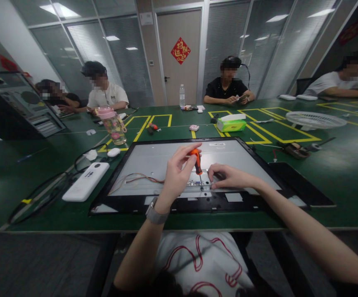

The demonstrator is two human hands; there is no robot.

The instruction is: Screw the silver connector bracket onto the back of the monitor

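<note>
An opened flat monitor lies face down on the green table, its grey metal back showing inside a black frame. My left hand is closed round an orange-handled screwdriver, held upright with its tip on a small circuit board near the panel's front edge. My right hand rests on the panel just right of the board, fingers curled and pressing down beside it. Thin red and white wires run left from the board across the metal.
A white power brick and black cables lie left of the monitor, with a pink-lidded bottle behind. A green tissue pack, a white fan grille and a black panel lie to the right. Several people sit round the far side.
</note>
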